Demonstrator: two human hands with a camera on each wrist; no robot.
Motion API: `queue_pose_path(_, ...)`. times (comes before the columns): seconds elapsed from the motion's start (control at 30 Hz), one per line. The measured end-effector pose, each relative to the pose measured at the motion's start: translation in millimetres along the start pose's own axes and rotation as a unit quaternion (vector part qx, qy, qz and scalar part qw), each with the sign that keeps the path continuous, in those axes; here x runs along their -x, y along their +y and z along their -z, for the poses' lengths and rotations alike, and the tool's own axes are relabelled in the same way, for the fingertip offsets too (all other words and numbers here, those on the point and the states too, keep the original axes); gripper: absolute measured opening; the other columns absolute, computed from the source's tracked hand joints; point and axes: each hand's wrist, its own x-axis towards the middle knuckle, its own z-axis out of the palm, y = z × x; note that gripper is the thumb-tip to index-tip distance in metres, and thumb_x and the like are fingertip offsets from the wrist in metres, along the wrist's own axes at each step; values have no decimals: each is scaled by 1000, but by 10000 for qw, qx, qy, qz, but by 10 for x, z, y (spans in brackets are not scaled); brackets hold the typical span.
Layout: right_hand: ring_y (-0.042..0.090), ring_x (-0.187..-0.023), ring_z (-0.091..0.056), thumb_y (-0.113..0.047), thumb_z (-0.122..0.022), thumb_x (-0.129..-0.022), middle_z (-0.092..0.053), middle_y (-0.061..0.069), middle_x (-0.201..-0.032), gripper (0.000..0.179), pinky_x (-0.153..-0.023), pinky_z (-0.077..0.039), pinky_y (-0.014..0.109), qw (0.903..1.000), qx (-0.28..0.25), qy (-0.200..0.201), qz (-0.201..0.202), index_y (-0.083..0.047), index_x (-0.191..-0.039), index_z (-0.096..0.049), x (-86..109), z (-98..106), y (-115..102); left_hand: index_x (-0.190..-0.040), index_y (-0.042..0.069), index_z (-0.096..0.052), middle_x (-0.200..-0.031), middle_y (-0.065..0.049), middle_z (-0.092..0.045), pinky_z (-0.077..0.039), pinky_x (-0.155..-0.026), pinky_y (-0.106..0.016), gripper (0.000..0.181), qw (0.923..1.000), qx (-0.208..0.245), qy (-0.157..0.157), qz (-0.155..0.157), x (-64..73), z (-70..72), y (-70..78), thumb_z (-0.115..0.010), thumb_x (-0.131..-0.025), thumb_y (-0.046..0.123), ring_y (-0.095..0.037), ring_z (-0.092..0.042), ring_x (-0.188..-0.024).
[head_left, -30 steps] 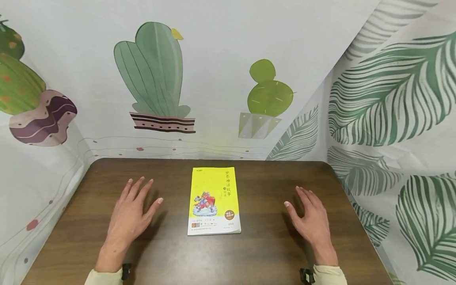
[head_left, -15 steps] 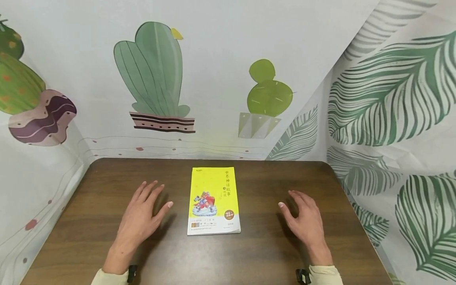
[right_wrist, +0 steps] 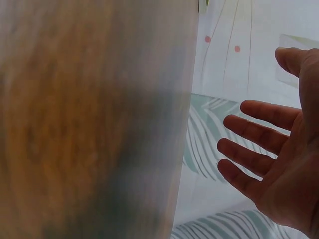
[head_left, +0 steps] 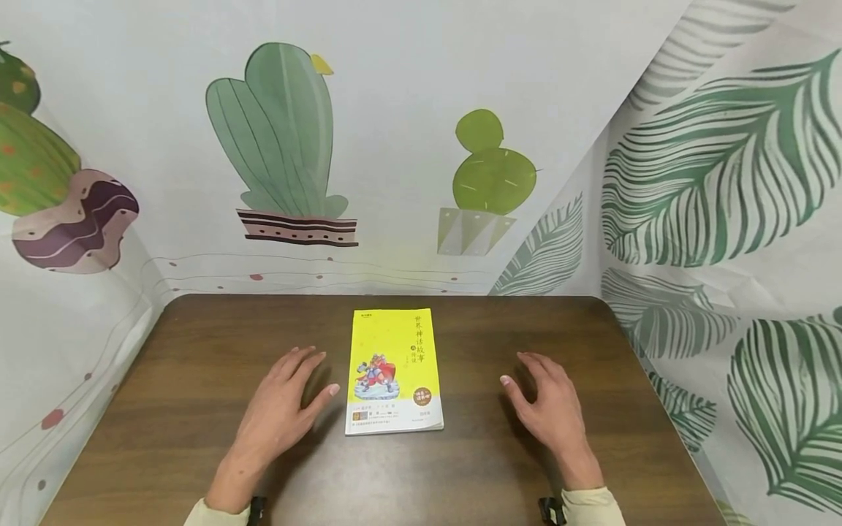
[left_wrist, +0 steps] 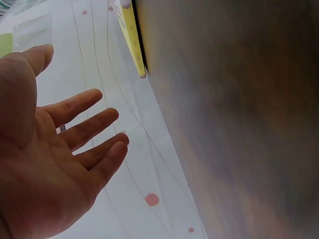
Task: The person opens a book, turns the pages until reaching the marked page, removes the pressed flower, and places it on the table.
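Observation:
A yellow paperback book [head_left: 395,365] with a white lower band and a cartoon figure lies flat on the brown wooden table [head_left: 421,482]. To its left is my left hand [head_left: 283,409], fingers loosely spread, thumb tip a short way from the book's side. My right hand [head_left: 549,409] is farther off on the right, its thumb pointing toward the book. Neither hand holds anything. In the left wrist view, the left hand [left_wrist: 65,139] shows a bare palm, with the book's edge [left_wrist: 130,40] beyond. The right palm [right_wrist: 279,164] is bare too in the right wrist view.
A white sheet printed with cacti [head_left: 289,139] hangs behind the table's back edge. On the right, leaf-patterned fabric [head_left: 723,175] hangs along the side. A dark strap piece [head_left: 256,510] sits at the left cuff, another [head_left: 551,510] at the right.
Both hands have moved inward toward the book, the left one rightward and slightly nearer the body, the right one leftward. The book has stayed in place.

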Motion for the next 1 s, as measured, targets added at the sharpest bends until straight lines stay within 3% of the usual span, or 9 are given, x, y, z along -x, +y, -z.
queue_pose_path(0.3, 44, -125, -62, -35, -80, -95, -68, 21, -133, 52, -104, -48, 63, 9999, -13, -165, 41, -1, -133, -70, -2, -64, -109, -148, 8, -60, -152, -20, -57, -40, -114, -66, 62, 9995, 51, -290, -122, 13, -121, 84, -75, -99, 42, -46, -50, -143)
queue_pose_path(0.47, 43, -126, -62, -37, -80, -95, -68, 19, -134, 53, -106, -48, 62, 9991, -77, -403, -45, -2, -133, -69, -1, -91, -164, -150, 8, -59, -152, -18, -57, -42, -114, -62, 63, 9986, 101, -517, -14, 23, -175, 107, -76, -99, 41, -42, -52, -142)
queue_pose_path(0.7, 39, -126, -63, -38, -79, -96, -69, 17, -134, 52, -105, -50, 60, 9976, -137, -672, -9, -3, -133, -70, 19, -155, -248, -154, 9, -55, -158, -15, -52, -42, -116, -61, 73, 9947, 185, -1009, 106, 36, -248, 141, -82, -94, 41, -40, -48, -146)
queue_pose_path(1.0, 35, -126, -64, -35, -83, -94, -69, 12, -134, 53, -106, -51, 57, 9937, -231, -1093, -9, -5, -135, -70, 52, -226, -359, -157, 8, -51, -159, -15, -51, -40, -116, -62, 78, 9921, 179, -1240, -1, 62, -333, 164, -84, -92, 38, -46, -42, -148)
